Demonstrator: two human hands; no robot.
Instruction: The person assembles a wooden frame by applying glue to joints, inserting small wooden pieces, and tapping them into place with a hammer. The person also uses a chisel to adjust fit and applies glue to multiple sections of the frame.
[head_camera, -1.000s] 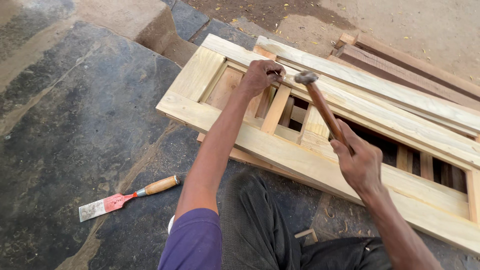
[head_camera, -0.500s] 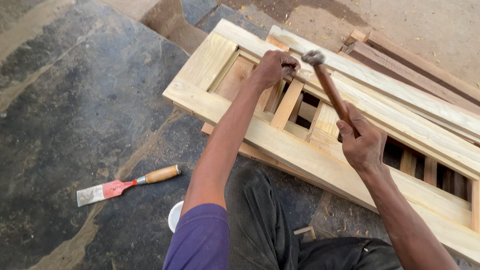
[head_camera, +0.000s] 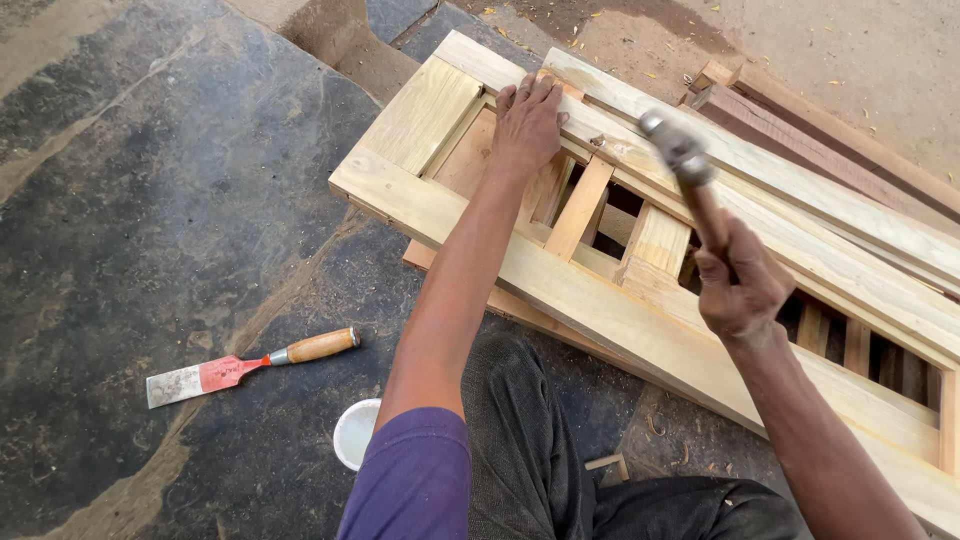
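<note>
A pale wooden frame (head_camera: 420, 115) with several short slats lies flat on the dark stone floor. My left hand (head_camera: 527, 120) rests palm down on the frame's slats near its far rail, fingers together, holding nothing. My right hand (head_camera: 742, 285) grips the wooden handle of a hammer (head_camera: 680, 155). The metal head is lifted above the far rail, a little right of my left hand.
A chisel (head_camera: 245, 365) with a wooden handle and a red-marked blade lies on the floor to the left. A small white cup (head_camera: 355, 432) stands by my knee. More wooden lengths (head_camera: 840, 140) lie behind the frame at the right.
My left hand has opened flat on the slats. The hammer has lifted and swung to the right, away from the rail.
</note>
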